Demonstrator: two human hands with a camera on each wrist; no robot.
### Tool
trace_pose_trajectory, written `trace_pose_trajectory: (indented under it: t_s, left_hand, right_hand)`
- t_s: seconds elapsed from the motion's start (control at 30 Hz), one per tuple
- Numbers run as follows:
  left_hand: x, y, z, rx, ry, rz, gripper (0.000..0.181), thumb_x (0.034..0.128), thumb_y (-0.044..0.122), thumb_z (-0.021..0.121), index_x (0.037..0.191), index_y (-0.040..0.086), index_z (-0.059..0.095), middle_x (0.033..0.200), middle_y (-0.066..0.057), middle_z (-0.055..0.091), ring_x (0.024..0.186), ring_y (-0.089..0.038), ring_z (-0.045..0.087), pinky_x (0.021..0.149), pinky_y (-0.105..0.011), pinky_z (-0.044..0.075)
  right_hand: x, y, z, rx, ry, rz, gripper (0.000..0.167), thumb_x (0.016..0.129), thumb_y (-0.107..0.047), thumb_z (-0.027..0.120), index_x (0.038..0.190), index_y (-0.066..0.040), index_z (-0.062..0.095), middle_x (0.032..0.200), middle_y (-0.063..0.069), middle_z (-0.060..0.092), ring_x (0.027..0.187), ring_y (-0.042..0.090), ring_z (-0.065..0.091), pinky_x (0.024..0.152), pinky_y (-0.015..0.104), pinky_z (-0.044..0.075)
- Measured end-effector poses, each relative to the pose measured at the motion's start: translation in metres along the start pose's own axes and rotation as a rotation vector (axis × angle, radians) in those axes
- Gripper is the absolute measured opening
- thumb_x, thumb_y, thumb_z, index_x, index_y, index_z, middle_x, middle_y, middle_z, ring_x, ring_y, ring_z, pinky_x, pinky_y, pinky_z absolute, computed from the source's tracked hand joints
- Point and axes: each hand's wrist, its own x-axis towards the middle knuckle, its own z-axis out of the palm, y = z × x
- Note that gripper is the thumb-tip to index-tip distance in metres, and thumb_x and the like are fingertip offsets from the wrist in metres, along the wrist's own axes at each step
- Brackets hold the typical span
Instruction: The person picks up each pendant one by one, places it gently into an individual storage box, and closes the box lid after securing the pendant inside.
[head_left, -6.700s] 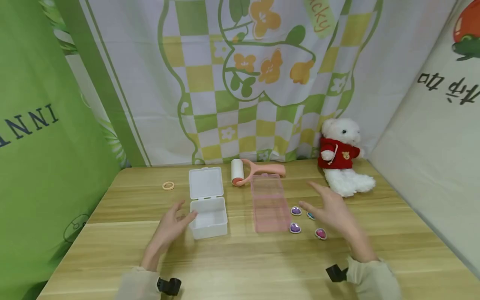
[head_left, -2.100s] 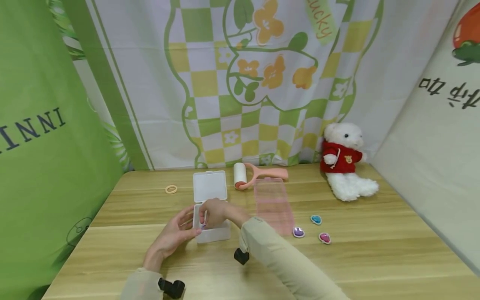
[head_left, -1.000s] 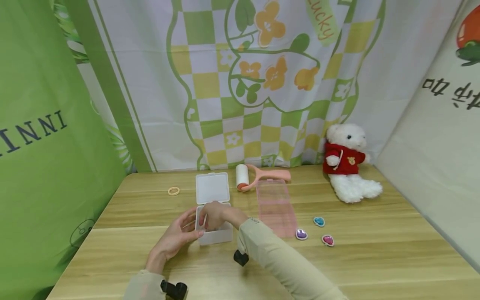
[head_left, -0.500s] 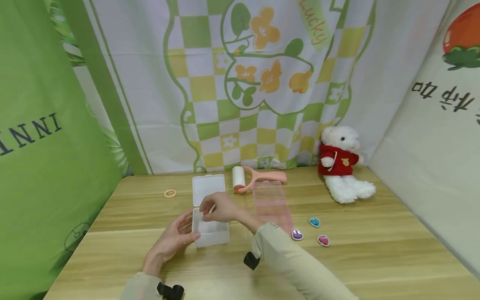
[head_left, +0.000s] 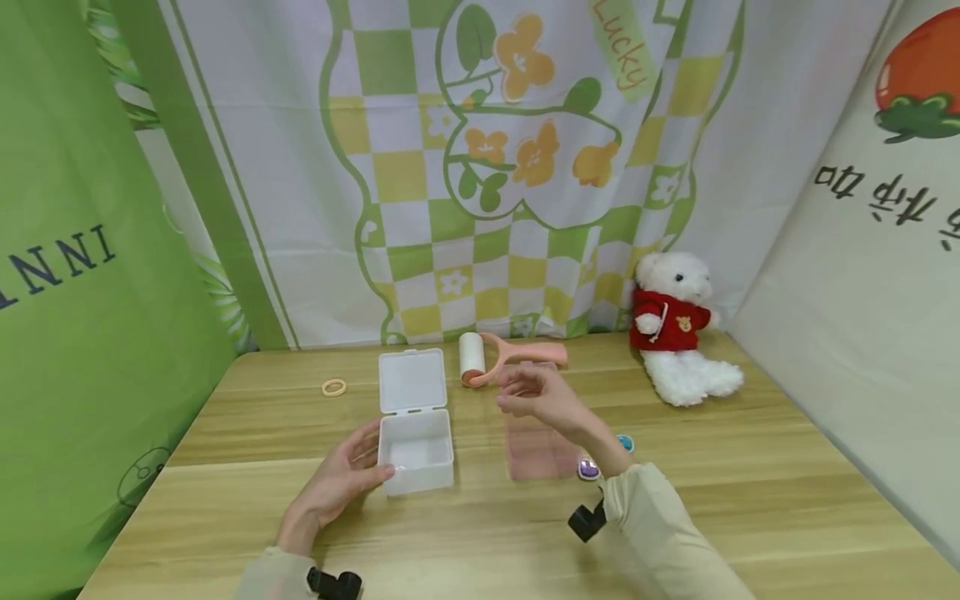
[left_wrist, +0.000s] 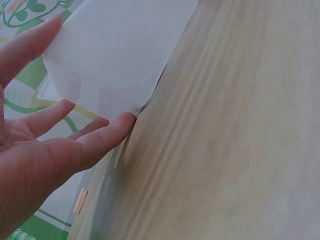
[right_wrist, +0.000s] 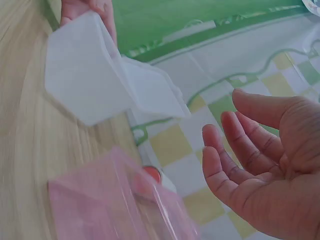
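A small white plastic box point(head_left: 416, 480) stands on the table with its lid point(head_left: 412, 382) swung back. At its left side is my left hand point(head_left: 337, 479); the thumb touches the front left corner and the other fingers lie loosely along the wall. My right hand point(head_left: 551, 404) hovers over a see-through pink box point(head_left: 543, 458), fingers loosely bent, with nothing between them in the right wrist view. A purple heart-shaped gem point(head_left: 588, 469) and a blue gem point(head_left: 626, 443) lie by the right forearm. Whether anything lies inside the white box I cannot tell.
Behind the boxes lies a pink-handled lint roller point(head_left: 472, 358). A white plush bear point(head_left: 675, 321) in a red hoodie sits at the back right. A pale orange ring point(head_left: 333, 387) lies back left. Printed cloths hang around the wooden table point(head_left: 480, 542).
The right hand reached into the white box with something purple, then rose out and moved right, over the pink box. One purple gem left its spot. The pink gem is now hidden.
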Motion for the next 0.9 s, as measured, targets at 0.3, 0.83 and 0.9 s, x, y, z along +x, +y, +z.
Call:
trace_pose_trajectory:
  t_s: [0.3, 0.83, 0.9]
  left_hand:
    - [0.0, 0.0, 0.0, 0.002, 0.0, 0.001, 0.085, 0.0832, -0.003, 0.068, 0.15, -0.003, 0.015, 0.149, -0.036, 0.021, 0.132, -0.048, 0.031, 0.096, -0.035, 0.047]
    - [0.0, 0.001, 0.0, 0.002, -0.008, 0.004, 0.085, 0.0841, -0.002, 0.068, 0.15, -0.003, 0.015, 0.149, -0.035, 0.021, 0.133, -0.047, 0.031, 0.095, -0.034, 0.047]
    - [0.0, 0.001, 0.0, 0.005, -0.009, 0.0, 0.085, 0.0845, -0.001, 0.068, 0.15, -0.003, 0.015, 0.149, -0.036, 0.021, 0.133, -0.048, 0.031, 0.095, -0.034, 0.047]
  right_hand:
    - [-0.028, 0.023, -0.044, -0.002, 0.089, 0.089, 0.034, 0.087, -0.008, 0.069, 0.115, 0.008, 0.057, 0.11, 0.025, 0.062, 0.092, 0.016, 0.063, 0.083, 0.036, 0.054]
    - [-0.082, 0.075, -0.121, -0.177, 0.226, 0.184, 0.039, 0.087, -0.007, 0.069, 0.115, 0.015, 0.054, 0.1, 0.019, 0.065, 0.085, 0.011, 0.063, 0.07, 0.029, 0.055]
    - [-0.086, 0.082, -0.127, -0.183, 0.213, 0.206, 0.041, 0.088, -0.007, 0.068, 0.117, 0.017, 0.052, 0.101, 0.021, 0.065, 0.085, 0.011, 0.063, 0.069, 0.032, 0.055]
